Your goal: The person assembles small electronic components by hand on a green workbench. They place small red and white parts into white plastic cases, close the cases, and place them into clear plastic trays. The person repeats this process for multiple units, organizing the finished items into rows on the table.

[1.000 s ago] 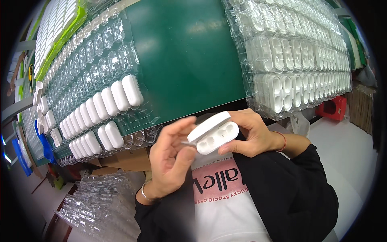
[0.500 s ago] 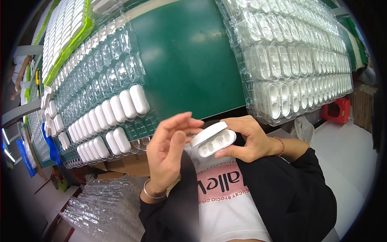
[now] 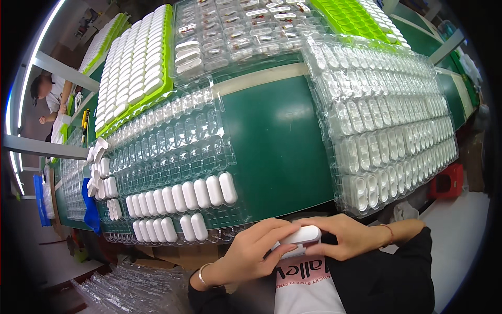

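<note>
Head view shows the left hand (image 3: 251, 256) and right hand (image 3: 348, 238) both in a closed grip on 1 white oval case (image 3: 300, 235), held near the chest just below the green table (image 3: 274, 141) edge, beside the clear tray (image 3: 178, 157) of matching cases.

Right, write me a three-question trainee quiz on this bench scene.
1. True or false: the white case is held closed between the left hand and the right hand.
2. The clear tray with two rows of closed white cases lies on which side of the person? A) left B) right C) behind
3. Fill in: the bare benchtop between the trays is ____ in colour.

Key: 1 true; 2 A; 3 green
</note>
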